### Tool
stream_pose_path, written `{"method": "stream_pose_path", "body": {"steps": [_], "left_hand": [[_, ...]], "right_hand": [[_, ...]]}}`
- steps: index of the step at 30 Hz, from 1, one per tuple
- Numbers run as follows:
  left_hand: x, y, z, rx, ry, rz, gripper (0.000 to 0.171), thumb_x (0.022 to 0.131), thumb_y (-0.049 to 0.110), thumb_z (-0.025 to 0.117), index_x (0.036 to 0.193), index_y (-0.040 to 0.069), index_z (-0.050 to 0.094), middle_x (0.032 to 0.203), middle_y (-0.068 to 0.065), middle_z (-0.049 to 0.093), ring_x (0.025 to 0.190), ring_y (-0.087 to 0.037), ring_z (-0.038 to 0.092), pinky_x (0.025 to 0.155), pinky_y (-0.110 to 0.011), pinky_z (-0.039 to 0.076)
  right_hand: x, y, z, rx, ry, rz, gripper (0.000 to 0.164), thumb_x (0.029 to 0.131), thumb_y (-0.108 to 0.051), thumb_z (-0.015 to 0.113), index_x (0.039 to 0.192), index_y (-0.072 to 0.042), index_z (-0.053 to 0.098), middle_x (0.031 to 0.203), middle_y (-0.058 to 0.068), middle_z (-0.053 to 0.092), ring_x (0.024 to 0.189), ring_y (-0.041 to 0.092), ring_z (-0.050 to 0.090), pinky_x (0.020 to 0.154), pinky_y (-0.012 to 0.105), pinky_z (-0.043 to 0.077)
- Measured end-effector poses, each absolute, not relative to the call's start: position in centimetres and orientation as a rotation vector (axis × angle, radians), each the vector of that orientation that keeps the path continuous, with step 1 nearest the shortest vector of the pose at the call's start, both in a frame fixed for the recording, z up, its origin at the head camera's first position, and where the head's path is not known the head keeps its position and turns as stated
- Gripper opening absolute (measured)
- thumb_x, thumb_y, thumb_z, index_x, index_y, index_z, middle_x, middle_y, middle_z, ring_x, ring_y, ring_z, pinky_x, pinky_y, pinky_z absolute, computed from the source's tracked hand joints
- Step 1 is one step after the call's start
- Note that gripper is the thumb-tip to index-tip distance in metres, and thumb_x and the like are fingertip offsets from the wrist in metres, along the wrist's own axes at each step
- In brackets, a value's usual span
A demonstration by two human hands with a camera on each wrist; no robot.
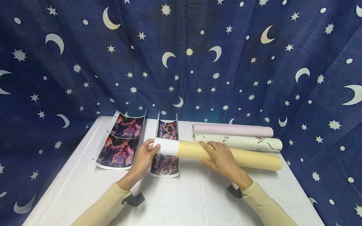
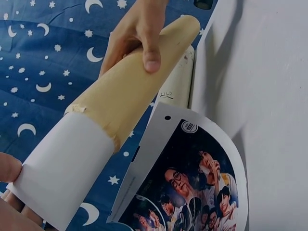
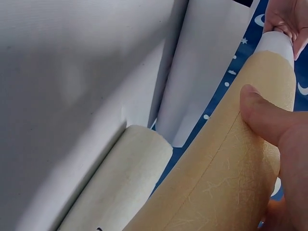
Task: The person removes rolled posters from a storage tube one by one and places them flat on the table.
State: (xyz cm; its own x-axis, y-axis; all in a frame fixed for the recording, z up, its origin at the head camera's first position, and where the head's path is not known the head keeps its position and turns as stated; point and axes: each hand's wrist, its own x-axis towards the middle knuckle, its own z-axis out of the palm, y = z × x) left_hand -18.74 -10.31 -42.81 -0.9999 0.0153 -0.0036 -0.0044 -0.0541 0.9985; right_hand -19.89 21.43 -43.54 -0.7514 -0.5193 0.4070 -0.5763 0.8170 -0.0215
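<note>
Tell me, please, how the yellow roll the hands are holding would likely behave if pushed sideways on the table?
The yellow roll is a long round tube, so it would probably roll. It looks like rolled paper, likely light and somewhat crushable. The white sheet sticking out of its end, held by the left hand, might slide out.

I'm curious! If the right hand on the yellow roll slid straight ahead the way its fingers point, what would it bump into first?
The right hand lies over the yellow roll, fingers pointing away and leftward. Going on, it would probably meet the flowered roll just behind, though depth is hard to judge.
</note>
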Motion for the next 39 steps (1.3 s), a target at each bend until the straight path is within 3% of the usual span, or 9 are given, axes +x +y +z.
{"method": "stream_pose_path", "body": {"steps": [7,13,18,23,30,35,37,39], "left_hand": [[-18.9,-11.2,-42.8,-0.026,2.194,2.249,0.026,0.099,0.011,0.055,0.122,-0.001,0.054,0.103,-0.010,0.074,0.091,-0.004,0.066,0.090,-0.017,0.046],[-18.9,-12.1,-42.7,-0.035,2.223,2.266,0.032,0.099,0.011,0.054,0.129,-0.003,0.051,0.112,-0.017,0.071,0.097,-0.003,0.065,0.106,-0.033,0.040],[-19.0,-12.8,-42.7,-0.075,2.233,2.293,0.036,0.099,0.011,0.055,0.132,-0.003,0.049,0.119,-0.022,0.068,0.099,-0.002,0.063,0.108,-0.036,0.038],[-19.1,-13.4,-42.5,-0.103,2.249,2.326,0.036,0.099,0.010,0.055,0.133,-0.002,0.050,0.115,-0.015,0.070,0.097,0.000,0.062,0.105,-0.030,0.036],[-19.0,-14.3,-41.9,-0.123,2.258,2.378,0.033,0.100,0.009,0.053,0.129,-0.005,0.049,0.100,0.005,0.073,0.089,0.002,0.063,0.087,-0.016,0.046],[-19.0,-15.2,-41.7,-0.151,2.247,2.409,0.034,0.100,0.008,0.052,0.131,-0.006,0.048,0.096,0.011,0.072,0.088,0.003,0.062,0.083,-0.014,0.047],[-19.1,-15.6,-41.7,-0.178,2.240,2.410,0.033,0.101,0.010,0.052,0.130,-0.005,0.048,0.090,0.016,0.071,0.077,0.004,0.060,0.069,-0.013,0.047],[-19.1,-16.1,-41.6,-0.193,2.228,2.417,0.032,0.101,0.011,0.051,0.129,-0.003,0.048,0.088,0.020,0.069,0.078,0.003,0.060,0.068,-0.013,0.047]], "right_hand": [[-19.8,22.2,-43.8,0.810,-2.604,0.216,0.074,0.081,-0.052,0.075,0.145,-0.027,0.048,0.119,0.008,0.063,0.109,0.033,0.062,0.092,0.050,0.047],[-19.7,22.9,-43.9,0.805,-2.585,0.223,0.075,0.079,-0.052,0.076,0.144,-0.025,0.048,0.118,0.009,0.063,0.108,0.034,0.061,0.092,0.050,0.047],[-19.6,23.5,-44.2,0.803,-2.575,0.230,0.077,0.078,-0.049,0.077,0.145,-0.025,0.048,0.117,0.009,0.063,0.106,0.033,0.061,0.090,0.050,0.047],[-19.6,24.1,-44.4,0.798,-2.566,0.231,0.078,0.078,-0.049,0.078,0.145,-0.025,0.048,0.118,0.010,0.063,0.107,0.034,0.061,0.089,0.051,0.046],[-19.7,25.0,-44.3,0.793,-2.559,0.224,0.078,0.078,-0.049,0.077,0.145,-0.023,0.048,0.119,0.012,0.063,0.106,0.035,0.062,0.088,0.050,0.047],[-19.7,25.5,-44.3,0.781,-2.583,0.231,0.077,0.079,-0.050,0.076,0.146,-0.023,0.047,0.121,0.012,0.063,0.108,0.035,0.061,0.091,0.051,0.046],[-19.6,25.8,-44.4,0.773,-2.595,0.234,0.077,0.080,-0.050,0.076,0.146,-0.024,0.047,0.121,0.011,0.063,0.108,0.035,0.061,0.092,0.051,0.046],[-19.6,26.0,-44.4,0.765,-2.600,0.235,0.076,0.080,-0.050,0.075,0.146,-0.024,0.047,0.121,0.010,0.062,0.109,0.034,0.061,0.091,0.050,0.045]]}}
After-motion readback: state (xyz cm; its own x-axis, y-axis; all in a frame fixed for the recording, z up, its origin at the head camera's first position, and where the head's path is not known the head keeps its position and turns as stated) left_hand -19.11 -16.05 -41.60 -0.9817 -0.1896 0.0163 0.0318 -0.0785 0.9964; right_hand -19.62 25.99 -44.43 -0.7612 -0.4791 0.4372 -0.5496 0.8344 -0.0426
